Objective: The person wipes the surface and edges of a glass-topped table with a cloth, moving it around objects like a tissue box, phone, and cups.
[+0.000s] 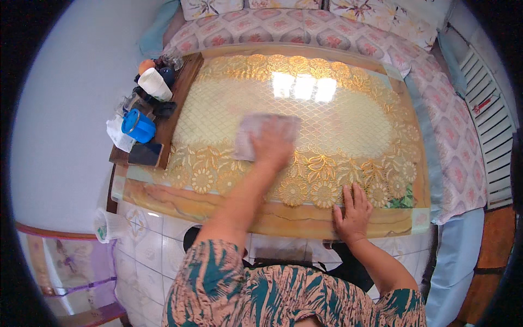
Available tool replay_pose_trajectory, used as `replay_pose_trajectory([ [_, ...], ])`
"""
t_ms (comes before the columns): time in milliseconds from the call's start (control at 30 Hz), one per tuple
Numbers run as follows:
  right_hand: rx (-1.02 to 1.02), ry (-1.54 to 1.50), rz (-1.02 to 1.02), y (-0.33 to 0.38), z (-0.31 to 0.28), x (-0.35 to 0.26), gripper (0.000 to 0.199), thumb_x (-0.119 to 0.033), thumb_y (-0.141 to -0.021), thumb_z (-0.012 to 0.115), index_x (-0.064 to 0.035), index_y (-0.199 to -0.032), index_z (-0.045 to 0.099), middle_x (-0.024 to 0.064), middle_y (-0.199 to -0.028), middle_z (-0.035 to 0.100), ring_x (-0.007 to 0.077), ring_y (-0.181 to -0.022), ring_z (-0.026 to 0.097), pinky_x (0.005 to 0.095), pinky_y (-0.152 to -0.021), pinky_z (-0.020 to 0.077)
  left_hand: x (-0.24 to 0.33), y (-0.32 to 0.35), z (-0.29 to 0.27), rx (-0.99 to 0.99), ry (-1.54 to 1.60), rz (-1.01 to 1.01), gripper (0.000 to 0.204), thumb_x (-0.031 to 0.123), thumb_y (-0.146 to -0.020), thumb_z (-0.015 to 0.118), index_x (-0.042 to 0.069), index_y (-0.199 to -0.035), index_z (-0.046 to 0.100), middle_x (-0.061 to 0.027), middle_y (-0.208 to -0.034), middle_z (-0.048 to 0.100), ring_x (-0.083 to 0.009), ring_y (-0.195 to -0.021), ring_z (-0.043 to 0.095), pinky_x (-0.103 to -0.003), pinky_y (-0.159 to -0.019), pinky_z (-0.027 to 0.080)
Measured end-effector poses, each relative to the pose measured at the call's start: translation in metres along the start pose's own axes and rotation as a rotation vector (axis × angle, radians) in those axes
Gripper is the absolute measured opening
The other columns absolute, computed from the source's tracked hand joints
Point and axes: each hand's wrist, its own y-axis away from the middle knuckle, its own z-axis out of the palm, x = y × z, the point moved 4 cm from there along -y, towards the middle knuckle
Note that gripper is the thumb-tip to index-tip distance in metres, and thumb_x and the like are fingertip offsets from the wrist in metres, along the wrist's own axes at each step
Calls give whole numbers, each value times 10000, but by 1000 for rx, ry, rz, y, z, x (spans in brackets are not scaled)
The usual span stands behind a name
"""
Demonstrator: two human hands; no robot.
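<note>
My left hand (272,143) presses down on a folded pale pink-grey cloth (246,143) near the middle of the table; both are smeared by motion. Under them lies a gold and cream lace tablecloth (348,128) with a flower border, which looks to be beneath a clear, shiny cover. My right hand (354,211) rests flat at the table's near edge, fingers spread and holding nothing. The table (180,200) has a tan, marbled rim.
A wooden tray (182,103) along the left side bears a blue mug (138,126), white cups (154,84), a dark phone (145,155) and an orange fruit (146,66). A patterned sofa (261,27) curves behind and to the right. A white basket (109,225) stands at lower left.
</note>
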Motion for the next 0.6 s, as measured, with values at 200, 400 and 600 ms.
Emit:
replay_pose_trajectory([
  [200,5,10,-19,-2,0,-3,599,-348,-823,605,-111,-1359,480,150,-1441,391,314,-1332,349,461,-1031,267,-178,31,-58,17,-96,-550,592,393,-908,433,338,-1477,277,-34,-1566,193,-247,-1438,170,-656,-1065,168],
  [400,-6,16,-5,-3,-2,-4,610,-357,-826,608,-93,-1358,468,163,-1440,386,322,-1333,342,467,-1034,266,-79,49,-27,-196,-229,-146,586,409,-934,406,289,-1488,258,-63,-1559,209,-264,-1429,192,-672,-1055,157],
  [600,-37,38,-26,-3,4,-2,612,-345,-829,600,-72,-1358,457,185,-1445,372,335,-1344,325,478,-1042,258,128,75,28,-45,168,522,535,402,-871,483,280,-1391,465,-108,-1516,320,-293,-1417,245,-691,-1068,25],
])
